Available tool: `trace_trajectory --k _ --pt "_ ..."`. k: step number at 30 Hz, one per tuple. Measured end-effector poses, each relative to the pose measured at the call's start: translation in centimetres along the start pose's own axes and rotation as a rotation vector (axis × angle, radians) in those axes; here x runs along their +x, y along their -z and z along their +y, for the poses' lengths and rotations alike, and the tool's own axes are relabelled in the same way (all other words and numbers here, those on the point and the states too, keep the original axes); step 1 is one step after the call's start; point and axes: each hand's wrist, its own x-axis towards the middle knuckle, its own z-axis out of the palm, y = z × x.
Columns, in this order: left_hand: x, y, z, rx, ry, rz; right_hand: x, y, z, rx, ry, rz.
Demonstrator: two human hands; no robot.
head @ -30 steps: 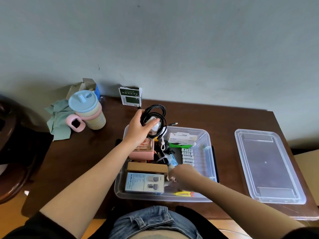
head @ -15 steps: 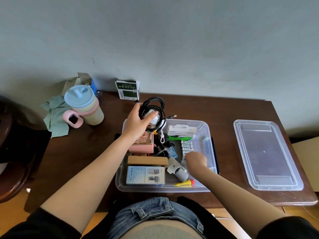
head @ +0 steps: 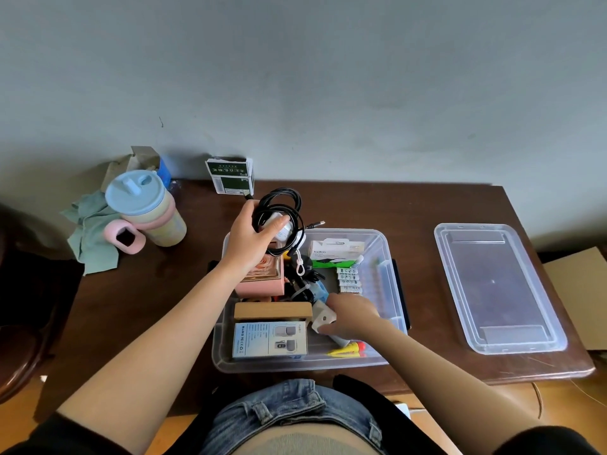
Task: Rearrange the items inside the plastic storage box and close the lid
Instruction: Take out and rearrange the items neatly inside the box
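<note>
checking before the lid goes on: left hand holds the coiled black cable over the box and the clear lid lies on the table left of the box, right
Not quite. The head view shows the left hand holding the coiled black cable over the box, but the clear lid lies on the table to the right of the box, not the left.

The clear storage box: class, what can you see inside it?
Inside the storage box: a pink box, wooden block, blue carton, batteries, yellow tube. Arms hide items beneath.
</note>
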Motion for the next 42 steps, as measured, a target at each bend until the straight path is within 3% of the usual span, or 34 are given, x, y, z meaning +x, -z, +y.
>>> trace_trajectory --k 5,9,13,17,23,26,29,32,36,39,42 --pt "0.0 0.0 0.0 -0.006 -0.001 0.011 0.5 0.3 -1.0 -0.078 0.004 -0.048" --pt "0.0 -0.1 -0.1 -0.003 -0.016 0.019 0.6 1.9 0.6 0.264 -0.126 -0.145" --pt "0.0 -0.2 -0.1 -0.022 -0.033 0.003 0.4 2.8 1.1 0.435 -0.258 0.012" --pt "0.0 -0.2 0.0 -0.018 -0.03 0.006 0.8 4.0 0.0 0.384 -0.246 0.066" --pt "0.0 -0.1 0.0 0.019 -0.002 0.017 -0.3 3.8 -0.9 0.095 -0.179 0.062" --pt "0.0 -0.1 0.1 0.018 0.005 0.024 -0.1 2.1 -2.0 0.279 -0.066 -0.188" --pt "0.0 -0.1 0.1 0.021 0.01 0.03 0.4 0.8 -2.8 0.56 -0.084 -0.373" --pt "-0.1 -0.1 0.2 0.013 0.006 0.031 1.2 0.6 -3.1 0.815 -0.165 -0.38" --pt "0.0 -0.3 0.2 0.025 0.009 0.034 0.4 2.7 -3.0 0.976 -0.224 -0.388" --pt "0.1 -0.2 0.1 0.024 0.017 0.039 -1.1 5.0 -3.3 0.83 -0.081 -0.312" --pt "0.0 -0.3 0.2 0.022 0.023 0.033 -3.7 6.3 -3.8 0.501 0.321 -0.011"
